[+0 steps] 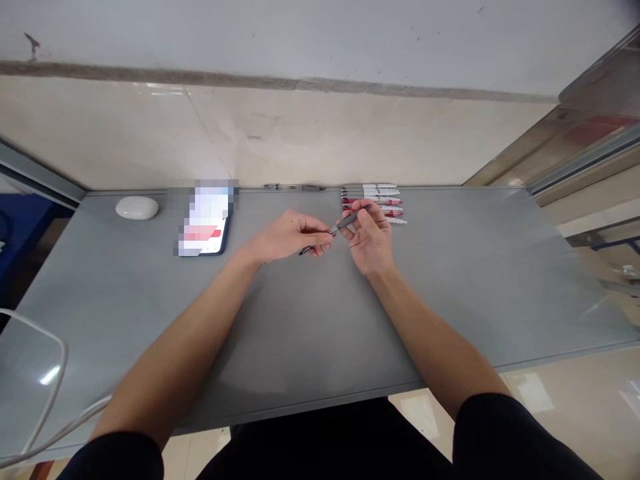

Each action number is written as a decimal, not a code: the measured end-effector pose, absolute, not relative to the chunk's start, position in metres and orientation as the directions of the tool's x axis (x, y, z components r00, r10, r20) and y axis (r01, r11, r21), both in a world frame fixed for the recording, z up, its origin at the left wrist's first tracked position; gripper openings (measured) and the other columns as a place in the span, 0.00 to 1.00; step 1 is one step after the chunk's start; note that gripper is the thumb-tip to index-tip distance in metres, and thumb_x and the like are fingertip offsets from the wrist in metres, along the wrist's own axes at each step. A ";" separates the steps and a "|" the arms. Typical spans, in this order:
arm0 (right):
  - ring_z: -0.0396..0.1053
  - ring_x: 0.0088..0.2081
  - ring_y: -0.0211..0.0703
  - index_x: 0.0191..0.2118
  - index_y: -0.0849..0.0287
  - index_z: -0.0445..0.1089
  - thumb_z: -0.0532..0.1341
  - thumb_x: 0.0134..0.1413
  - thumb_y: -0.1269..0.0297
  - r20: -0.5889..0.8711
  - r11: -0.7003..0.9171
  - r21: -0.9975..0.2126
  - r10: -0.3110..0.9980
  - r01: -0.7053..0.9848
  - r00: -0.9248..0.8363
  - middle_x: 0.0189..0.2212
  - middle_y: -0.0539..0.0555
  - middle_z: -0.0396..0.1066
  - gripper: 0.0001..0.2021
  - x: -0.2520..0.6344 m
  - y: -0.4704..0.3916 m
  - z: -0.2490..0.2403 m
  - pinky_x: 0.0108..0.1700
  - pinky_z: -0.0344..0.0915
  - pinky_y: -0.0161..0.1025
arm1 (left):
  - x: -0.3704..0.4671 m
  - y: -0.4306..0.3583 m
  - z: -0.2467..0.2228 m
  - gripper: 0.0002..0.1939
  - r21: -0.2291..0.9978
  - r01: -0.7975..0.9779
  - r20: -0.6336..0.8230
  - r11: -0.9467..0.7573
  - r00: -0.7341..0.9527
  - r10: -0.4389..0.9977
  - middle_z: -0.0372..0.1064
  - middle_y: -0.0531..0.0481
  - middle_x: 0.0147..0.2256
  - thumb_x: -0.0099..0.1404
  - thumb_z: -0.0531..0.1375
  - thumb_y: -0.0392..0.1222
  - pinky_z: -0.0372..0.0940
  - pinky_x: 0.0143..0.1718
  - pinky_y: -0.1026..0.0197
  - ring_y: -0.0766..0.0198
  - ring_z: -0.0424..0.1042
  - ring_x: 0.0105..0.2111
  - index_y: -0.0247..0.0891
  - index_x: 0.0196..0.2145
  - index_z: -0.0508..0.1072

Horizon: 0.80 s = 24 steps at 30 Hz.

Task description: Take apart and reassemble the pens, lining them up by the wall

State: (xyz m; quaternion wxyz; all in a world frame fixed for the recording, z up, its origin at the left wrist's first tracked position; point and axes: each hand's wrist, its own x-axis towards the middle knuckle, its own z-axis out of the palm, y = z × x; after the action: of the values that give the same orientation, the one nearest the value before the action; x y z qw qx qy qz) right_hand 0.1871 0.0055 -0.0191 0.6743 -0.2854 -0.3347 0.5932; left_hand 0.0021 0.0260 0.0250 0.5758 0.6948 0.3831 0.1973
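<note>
Both hands hold one dark grey pen (347, 221) above the grey table, tilted with its right end higher. My left hand (295, 237) pinches it near the lower left part, and a black end pokes out below the fingers. The fingers of my right hand (373, 240) close on its grey barrel near the upper right end. Just behind my right hand lies a row of several white and red pens (379, 190), partly hidden by the fingers. Another dark pen with a clear part (295, 187) lies alone along the wall, left of the row.
To the left on the table (310, 333) lies a phone (207, 223) with its screen lit and partly blurred. A white rounded case (137, 208) sits farther left. A white cable (63, 360) loops over the front left corner. The tiled wall (300, 137) borders the back edge.
</note>
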 end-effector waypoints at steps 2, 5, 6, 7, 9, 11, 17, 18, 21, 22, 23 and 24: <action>0.73 0.37 0.33 0.35 0.50 0.74 0.69 0.47 0.61 0.123 0.137 -0.776 0.990 -0.616 0.065 0.36 0.43 0.73 0.07 0.188 0.006 -0.020 0.40 0.75 0.36 | 0.002 0.026 0.025 0.13 0.955 0.296 -0.179 -0.026 0.644 0.744 0.75 0.48 0.30 0.62 0.62 0.50 0.67 0.32 0.63 0.66 0.72 0.29 0.36 0.32 0.78; 0.73 0.35 0.33 0.33 0.50 0.74 0.70 0.47 0.62 0.120 0.142 -0.775 0.990 -0.616 0.076 0.34 0.43 0.73 0.06 0.187 0.006 -0.021 0.39 0.75 0.36 | 0.002 0.027 0.023 0.14 0.955 0.294 -0.175 -0.037 0.662 0.729 0.74 0.48 0.31 0.62 0.62 0.50 0.66 0.31 0.63 0.65 0.72 0.30 0.36 0.32 0.77; 0.73 0.35 0.33 0.33 0.50 0.74 0.70 0.47 0.63 0.114 0.143 -0.774 0.990 -0.616 0.087 0.33 0.43 0.73 0.06 0.186 0.006 -0.020 0.39 0.76 0.36 | 0.003 0.026 0.023 0.14 0.953 0.298 -0.164 -0.055 0.660 0.733 0.74 0.48 0.30 0.62 0.62 0.50 0.66 0.31 0.64 0.66 0.72 0.29 0.36 0.31 0.77; 0.73 0.34 0.33 0.32 0.51 0.74 0.70 0.46 0.63 0.104 0.145 -0.774 0.989 -0.617 0.103 0.33 0.43 0.72 0.06 0.186 0.006 -0.020 0.39 0.76 0.36 | 0.003 0.026 0.023 0.13 0.948 0.308 -0.152 -0.076 0.652 0.743 0.74 0.49 0.29 0.62 0.62 0.50 0.65 0.30 0.64 0.66 0.71 0.29 0.36 0.30 0.77; 0.73 0.33 0.33 0.31 0.51 0.73 0.71 0.46 0.63 0.075 0.149 -0.774 0.987 -0.616 0.144 0.31 0.43 0.72 0.06 0.184 0.006 -0.020 0.38 0.75 0.36 | 0.005 0.025 0.024 0.12 0.931 0.344 -0.123 -0.124 0.615 0.779 0.72 0.51 0.27 0.61 0.62 0.48 0.64 0.29 0.65 0.67 0.70 0.28 0.37 0.30 0.77; 0.73 0.32 0.33 0.29 0.52 0.72 0.71 0.45 0.64 0.045 0.149 -0.777 0.982 -0.612 0.182 0.30 0.42 0.72 0.08 0.183 0.007 -0.021 0.36 0.75 0.35 | 0.006 0.024 0.025 0.10 0.911 0.382 -0.102 -0.153 0.569 0.816 0.71 0.52 0.25 0.61 0.63 0.47 0.63 0.29 0.66 0.68 0.68 0.27 0.37 0.32 0.78; 0.73 0.34 0.33 0.32 0.51 0.70 0.71 0.43 0.63 0.043 0.115 -0.780 0.990 -0.615 0.131 0.32 0.43 0.72 0.10 0.186 0.007 -0.022 0.36 0.75 0.35 | 0.003 0.025 0.026 0.12 0.929 0.358 -0.155 -0.099 0.617 0.771 0.74 0.51 0.27 0.62 0.62 0.48 0.64 0.29 0.66 0.68 0.70 0.27 0.36 0.32 0.78; 0.73 0.35 0.33 0.33 0.51 0.71 0.71 0.43 0.63 0.052 0.109 -0.776 0.993 -0.622 0.110 0.33 0.43 0.72 0.10 0.187 0.007 -0.022 0.36 0.75 0.34 | 0.002 0.026 0.026 0.13 0.936 0.343 -0.169 -0.079 0.634 0.754 0.74 0.50 0.28 0.63 0.62 0.49 0.65 0.30 0.66 0.67 0.71 0.28 0.36 0.32 0.78; 0.74 0.36 0.34 0.33 0.50 0.71 0.71 0.43 0.63 0.088 0.100 -0.752 0.995 -0.651 0.050 0.34 0.43 0.71 0.10 0.189 0.006 -0.022 0.34 0.75 0.33 | -0.001 0.026 0.029 0.15 0.949 0.315 -0.215 -0.014 0.678 0.703 0.76 0.48 0.31 0.64 0.61 0.52 0.67 0.34 0.63 0.65 0.73 0.31 0.36 0.33 0.78; 0.74 0.36 0.34 0.33 0.50 0.71 0.71 0.43 0.63 0.102 0.097 -0.742 0.994 -0.663 0.031 0.33 0.42 0.71 0.10 0.189 0.005 -0.022 0.34 0.76 0.33 | -0.002 0.025 0.030 0.16 0.951 0.310 -0.227 0.001 0.694 0.684 0.76 0.48 0.32 0.64 0.60 0.52 0.68 0.34 0.63 0.65 0.74 0.31 0.36 0.33 0.78; 0.74 0.35 0.33 0.32 0.50 0.71 0.71 0.44 0.64 0.114 0.091 -0.732 0.993 -0.675 0.011 0.33 0.42 0.70 0.10 0.190 0.005 -0.022 0.35 0.76 0.33 | -0.002 0.025 0.032 0.16 0.951 0.308 -0.238 0.012 0.710 0.663 0.76 0.47 0.32 0.64 0.60 0.52 0.68 0.35 0.62 0.64 0.74 0.31 0.36 0.33 0.78; 0.74 0.35 0.33 0.32 0.50 0.71 0.71 0.44 0.64 0.124 0.084 -0.723 0.992 -0.685 -0.010 0.32 0.42 0.70 0.09 0.190 0.005 -0.022 0.36 0.76 0.34 | -0.003 0.024 0.034 0.17 0.951 0.308 -0.247 0.020 0.724 0.644 0.75 0.47 0.32 0.65 0.60 0.52 0.68 0.35 0.61 0.64 0.74 0.32 0.36 0.33 0.78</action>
State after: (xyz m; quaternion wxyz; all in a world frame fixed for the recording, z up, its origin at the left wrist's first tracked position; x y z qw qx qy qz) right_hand 0.1898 0.0049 -0.0223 0.6621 -0.2383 -0.3220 0.6334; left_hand -0.0025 0.0239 0.0335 0.6245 0.6870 0.3462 0.1346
